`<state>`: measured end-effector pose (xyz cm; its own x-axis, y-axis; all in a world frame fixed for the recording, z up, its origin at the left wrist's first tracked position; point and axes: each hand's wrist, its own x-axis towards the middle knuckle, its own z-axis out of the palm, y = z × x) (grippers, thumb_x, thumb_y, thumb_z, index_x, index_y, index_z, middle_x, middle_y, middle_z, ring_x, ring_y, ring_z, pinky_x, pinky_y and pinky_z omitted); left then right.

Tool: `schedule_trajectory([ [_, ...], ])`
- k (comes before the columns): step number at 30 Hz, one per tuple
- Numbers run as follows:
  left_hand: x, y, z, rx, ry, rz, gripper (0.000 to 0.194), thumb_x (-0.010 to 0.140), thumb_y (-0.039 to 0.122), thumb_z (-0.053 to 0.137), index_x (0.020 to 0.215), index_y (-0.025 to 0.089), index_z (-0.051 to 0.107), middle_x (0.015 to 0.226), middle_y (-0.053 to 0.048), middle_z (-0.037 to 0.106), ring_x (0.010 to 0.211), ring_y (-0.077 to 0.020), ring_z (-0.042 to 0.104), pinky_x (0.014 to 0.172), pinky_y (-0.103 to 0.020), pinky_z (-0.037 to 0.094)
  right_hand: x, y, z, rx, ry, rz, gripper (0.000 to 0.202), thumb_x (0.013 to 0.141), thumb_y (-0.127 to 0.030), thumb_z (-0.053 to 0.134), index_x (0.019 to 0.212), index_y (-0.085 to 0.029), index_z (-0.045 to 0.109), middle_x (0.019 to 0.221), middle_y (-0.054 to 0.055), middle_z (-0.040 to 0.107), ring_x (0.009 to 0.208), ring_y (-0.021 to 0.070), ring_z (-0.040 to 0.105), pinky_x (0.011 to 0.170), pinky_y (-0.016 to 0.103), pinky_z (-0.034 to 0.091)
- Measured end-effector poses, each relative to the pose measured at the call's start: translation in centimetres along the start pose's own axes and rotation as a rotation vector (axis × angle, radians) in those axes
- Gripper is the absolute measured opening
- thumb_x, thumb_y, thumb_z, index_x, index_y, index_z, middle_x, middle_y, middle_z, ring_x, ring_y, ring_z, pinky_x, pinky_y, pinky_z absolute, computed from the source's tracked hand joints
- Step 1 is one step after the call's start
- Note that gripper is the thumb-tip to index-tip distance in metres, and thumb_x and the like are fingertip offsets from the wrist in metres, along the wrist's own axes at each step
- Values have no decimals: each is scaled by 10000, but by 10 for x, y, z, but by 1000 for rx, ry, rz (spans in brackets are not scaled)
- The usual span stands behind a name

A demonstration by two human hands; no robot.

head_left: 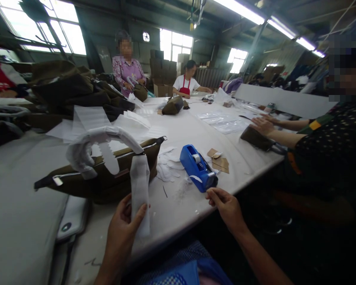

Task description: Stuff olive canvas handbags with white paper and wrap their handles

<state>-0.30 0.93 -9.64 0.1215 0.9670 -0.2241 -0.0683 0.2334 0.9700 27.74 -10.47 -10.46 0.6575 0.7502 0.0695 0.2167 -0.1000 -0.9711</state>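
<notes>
An olive bag (106,184) with a zipped top stands on the white table (178,215), its handles (89,138) wrapped in white material. My left hand (126,217) pinches a translucent white strip (140,186) that hangs upright in front of the bag's right part. Thumb and fingers lie on opposite sides of the strip. My right hand (222,202) is pinched closed at the front end of a blue tape dispenser (195,166); what lies between its fingertips is too small to make out.
White paper pieces (167,164) and brown tags (220,163) lie around the dispenser. Dark bags (62,87) are piled at the left. A person's hands (264,124) rest by another bag at the right. Two people are across the table.
</notes>
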Motion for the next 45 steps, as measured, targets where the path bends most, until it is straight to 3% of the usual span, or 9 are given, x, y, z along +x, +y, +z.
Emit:
schedule_trajectory([
  [3, -2, -2, 1, 19, -2, 30, 711, 703, 478, 857, 1283, 175, 580, 1180, -128, 742, 1092, -296, 713, 929, -390, 583, -15, -33, 25, 30, -238, -91, 307, 873, -493, 706, 862, -188, 747, 733, 50, 738, 624, 171, 653, 622, 294, 548],
  [7, -5, -4, 0, 55, -14, 96, 615, 724, 457, 836, 1220, 164, 621, 1198, -135, 738, 1110, -302, 709, 960, -394, 566, -21, -66, 76, 76, -529, -212, 278, 908, -433, 672, 799, -184, 729, 685, 34, 727, 604, 163, 664, 615, 282, 537],
  [11, -5, -4, -4, 83, -35, 172, 555, 747, 440, 822, 1195, 168, 642, 1165, -131, 750, 1093, -303, 718, 955, -396, 565, -12, -78, 125, -71, -626, -300, 257, 894, -393, 687, 742, -197, 750, 606, 8, 704, 560, 145, 632, 566, 252, 469],
  [14, -6, -3, -10, 131, -38, 198, 525, 769, 417, 809, 1200, 170, 641, 1167, -128, 752, 1087, -295, 720, 960, -393, 562, -1, -79, 145, -259, -679, -298, 238, 856, -385, 731, 685, -222, 762, 579, -1, 701, 567, 153, 637, 567, 252, 440],
  [21, -8, 2, -16, 7, -117, 98, 597, 761, 414, 821, 1257, 157, 611, 1169, -134, 755, 1094, -295, 722, 932, -380, 581, 20, -70, 148, -370, -700, -238, 370, 741, -573, 809, 698, -213, 734, 532, -9, 663, 471, 147, 614, 480, 236, 384],
  [26, -7, -2, -12, -15, -121, 81, 608, 756, 426, 820, 1260, 158, 611, 1205, -141, 739, 1120, -302, 709, 934, -380, 586, 19, -54, 145, -168, -708, -111, 334, 762, -476, 812, 787, -206, 618, 489, -67, 601, 410, 125, 573, 444, 216, 387],
  [31, -5, -2, -14, -7, -88, 121, 600, 776, 389, 811, 1302, 200, 594, 1372, -125, 650, 1140, -290, 698, 927, -356, 591, -1, -57, 126, -100, -469, -182, 216, 860, -384, 727, 957, -208, 645, 592, -39, 689, 487, 143, 645, 551, 242, 490],
  [38, -5, -2, -12, 43, -44, 142, 672, 768, 404, 816, 1347, 220, 530, 1461, -136, 578, 1172, -310, 687, 926, -365, 601, -32, -73, 125, -75, -425, -303, 368, 915, -306, 664, 1272, -218, 659, 875, 36, 808, 856, 236, 781, 861, 350, 593],
  [45, -4, -2, -14, 101, 39, 194, 697, 771, 453, 797, 1375, 231, 528, 1430, -133, 609, 1156, -338, 695, 879, -392, 629, -31, -63, 130, -173, -340, -454, 336, 939, -299, 640, 1269, -235, 661, 940, 44, 796, 819, 219, 771, 792, 317, 611],
])
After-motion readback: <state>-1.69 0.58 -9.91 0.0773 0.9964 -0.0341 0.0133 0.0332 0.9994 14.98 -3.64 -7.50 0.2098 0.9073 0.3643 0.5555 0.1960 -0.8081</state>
